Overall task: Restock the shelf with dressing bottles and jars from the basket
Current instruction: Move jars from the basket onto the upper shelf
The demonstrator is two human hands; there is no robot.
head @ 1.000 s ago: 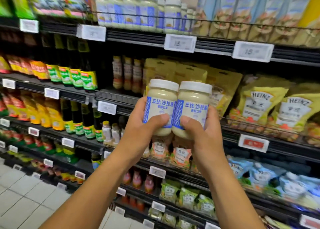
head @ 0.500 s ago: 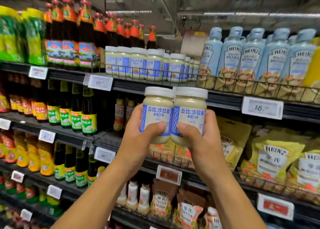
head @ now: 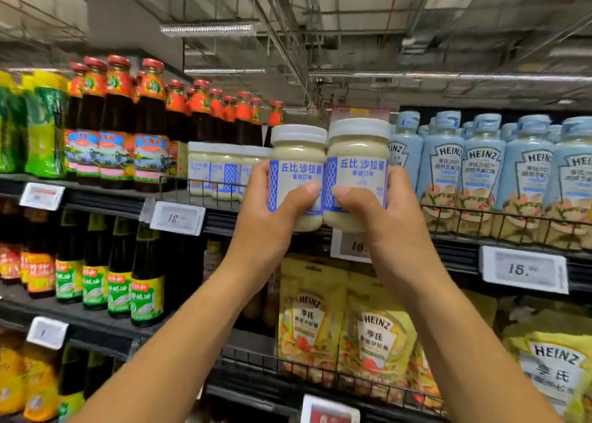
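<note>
while both jars hang raised before top shelf (head: 105,200), neither is placed yet. left hand (head: 272,227) fingers curled round left clear white-capped jar of cream dressing, blue label (head: 298,166). right hand (head: 387,227) grips matching right jar (head: 357,163). jars touching. matching row (head: 221,169) far left behind wire rail (head: 161,187). risk: jar base clips rail and tips, or jars knock together and slip.

Red-capped dark sauce bottles (head: 118,124), green packets (head: 45,134), yellow Heinz pouches (head: 378,336), price tags (head: 177,218), ceiling light (head: 206,29)
</note>
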